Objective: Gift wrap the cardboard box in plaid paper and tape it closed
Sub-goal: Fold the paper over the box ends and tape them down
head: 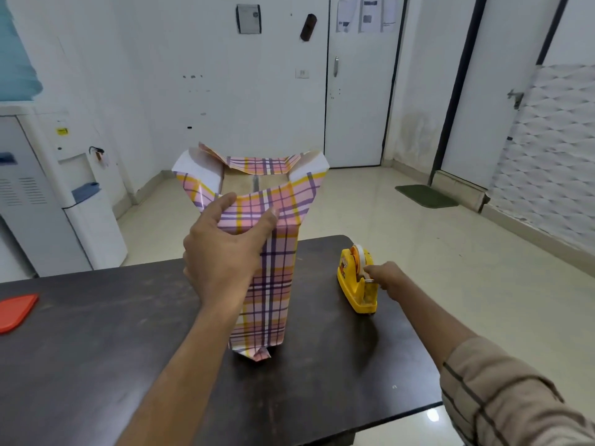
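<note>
The box wrapped in pink, yellow and purple plaid paper (273, 284) stands upright on end on the dark table (128, 333). Its top paper flaps (257, 165) stand open, and brown cardboard (257, 181) shows inside. My left hand (225, 249) grips the near upper edge of the wrapped box and presses the front flap. My right hand (384, 276) reaches to the yellow tape dispenser (357, 284) to the right of the box, fingertips pinched at the tape end by the cutter.
A red plastic lid (16, 312) lies at the table's left edge. A white water dispenser (64, 188) stands at the left beyond the table. The table's right edge lies just past the tape dispenser. A green mat (425, 195) lies on the floor.
</note>
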